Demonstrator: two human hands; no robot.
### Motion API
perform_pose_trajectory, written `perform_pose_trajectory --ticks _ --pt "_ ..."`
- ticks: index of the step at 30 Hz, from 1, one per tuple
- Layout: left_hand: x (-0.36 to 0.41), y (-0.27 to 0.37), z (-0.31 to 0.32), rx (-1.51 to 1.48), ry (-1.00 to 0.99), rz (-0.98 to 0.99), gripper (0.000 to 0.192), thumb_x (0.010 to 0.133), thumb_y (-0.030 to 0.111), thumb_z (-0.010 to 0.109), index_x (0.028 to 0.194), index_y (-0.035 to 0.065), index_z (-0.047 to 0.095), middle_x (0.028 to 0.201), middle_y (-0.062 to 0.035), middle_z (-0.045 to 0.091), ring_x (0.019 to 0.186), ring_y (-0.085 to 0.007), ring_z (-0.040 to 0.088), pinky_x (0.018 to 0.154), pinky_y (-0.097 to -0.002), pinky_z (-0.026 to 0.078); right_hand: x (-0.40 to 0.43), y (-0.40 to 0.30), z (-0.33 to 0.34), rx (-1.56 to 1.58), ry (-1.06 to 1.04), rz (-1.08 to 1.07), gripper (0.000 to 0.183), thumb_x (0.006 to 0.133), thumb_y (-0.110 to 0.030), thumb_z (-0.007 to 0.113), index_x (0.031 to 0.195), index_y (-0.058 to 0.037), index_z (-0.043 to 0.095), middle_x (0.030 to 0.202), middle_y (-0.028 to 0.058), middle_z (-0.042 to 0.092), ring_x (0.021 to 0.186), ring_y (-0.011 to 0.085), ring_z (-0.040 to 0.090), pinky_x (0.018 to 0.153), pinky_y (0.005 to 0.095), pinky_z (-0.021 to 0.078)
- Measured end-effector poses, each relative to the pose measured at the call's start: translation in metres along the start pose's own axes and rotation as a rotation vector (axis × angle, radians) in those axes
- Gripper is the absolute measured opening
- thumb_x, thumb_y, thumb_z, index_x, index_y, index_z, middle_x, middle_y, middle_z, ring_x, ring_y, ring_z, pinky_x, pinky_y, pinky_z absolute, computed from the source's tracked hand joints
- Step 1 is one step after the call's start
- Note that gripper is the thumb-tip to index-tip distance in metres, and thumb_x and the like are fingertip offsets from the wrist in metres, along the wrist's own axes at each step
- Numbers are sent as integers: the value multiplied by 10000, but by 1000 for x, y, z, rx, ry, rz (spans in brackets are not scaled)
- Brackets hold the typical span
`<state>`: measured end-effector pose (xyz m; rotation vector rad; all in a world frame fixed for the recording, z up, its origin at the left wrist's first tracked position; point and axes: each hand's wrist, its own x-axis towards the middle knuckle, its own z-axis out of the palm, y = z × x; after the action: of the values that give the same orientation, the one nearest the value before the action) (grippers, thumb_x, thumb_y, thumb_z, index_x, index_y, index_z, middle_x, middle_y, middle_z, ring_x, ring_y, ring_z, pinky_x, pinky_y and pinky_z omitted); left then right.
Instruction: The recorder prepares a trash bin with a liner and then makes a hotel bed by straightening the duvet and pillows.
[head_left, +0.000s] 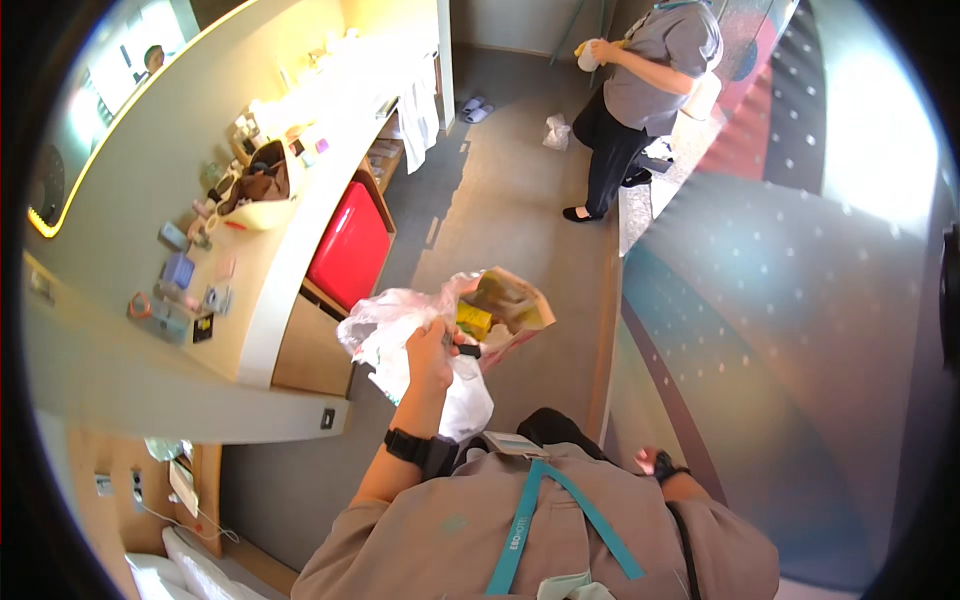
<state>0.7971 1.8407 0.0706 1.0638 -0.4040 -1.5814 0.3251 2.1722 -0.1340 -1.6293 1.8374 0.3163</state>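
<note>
My left hand (429, 351) is closed around the gathered tops of several bags, out in front of my body. A crumpled white plastic bag (394, 319) bulges to the left of it, and more white plastic (466, 397) hangs below. An open-topped paper bag (536, 300) is on the right of the fist; a yellow packet (473, 320) and crumpled white material show inside. A small black object (469, 350) sticks out beside my fingers. My right hand (646, 459) hangs low at my right side, small and blurred, with nothing visible in it.
A counter (259, 330) with a cream bag (277, 214) and toiletries runs along the left, above a red cabinet (352, 244). A co-worker (649, 90) stands ahead right, holding a white object (590, 56). Crumpled white plastic (556, 132) and slippers (477, 110) lie on the floor. A patterned wall (735, 315) bounds the right.
</note>
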Motion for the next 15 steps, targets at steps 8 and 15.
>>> perform_pose_trajectory --ticks 8,15 --pt "209 30 102 -1 -92 1 142 817 108 418 783 5 509 680 -70 547 576 -154 553 429 -210 397 117 9 -50 328 -169 440 239 744 -295 479 725 -57 488 657 143 498 633 314 499 558 411 401" --pt "368 51 198 188 -173 -134 139 823 123 401 816 34 508 699 -60 553 631 -156 557 493 -251 403 448 -56 -276 510 245 154 191 772 -213 456 797 -27 492 785 184 547 753 367 522 610 408 418"
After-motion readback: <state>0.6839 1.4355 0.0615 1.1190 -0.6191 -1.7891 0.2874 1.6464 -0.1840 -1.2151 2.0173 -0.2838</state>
